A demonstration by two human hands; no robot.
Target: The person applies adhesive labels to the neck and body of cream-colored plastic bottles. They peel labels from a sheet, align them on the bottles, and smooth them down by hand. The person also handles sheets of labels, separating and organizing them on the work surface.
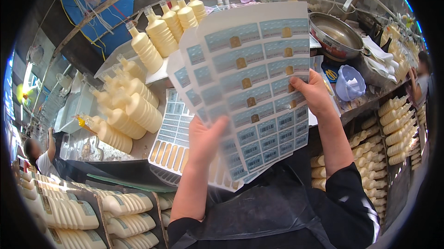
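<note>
Several sheets of printed labels (259,78), pale blue with small gold marks and barcodes, are held up before me and fanned at the left. My right hand (317,94) grips their right edge, with its thumb on the front sheet. My left hand (206,140) is at the lower left edge, smeared by motion. Its thumb lies over the sheets and its fingers are hidden behind. Beneath, on the table, lie more label sheets (173,122), beside a sheet of long gold labels (167,156).
Cream ribbed bottles (143,105) stand at left, with more bottles (162,34) behind. A metal pan (337,36) and a lilac basket (350,82) sit at right. Bottles fill racks (129,221) below on both sides. People (45,161) are at the far left and right.
</note>
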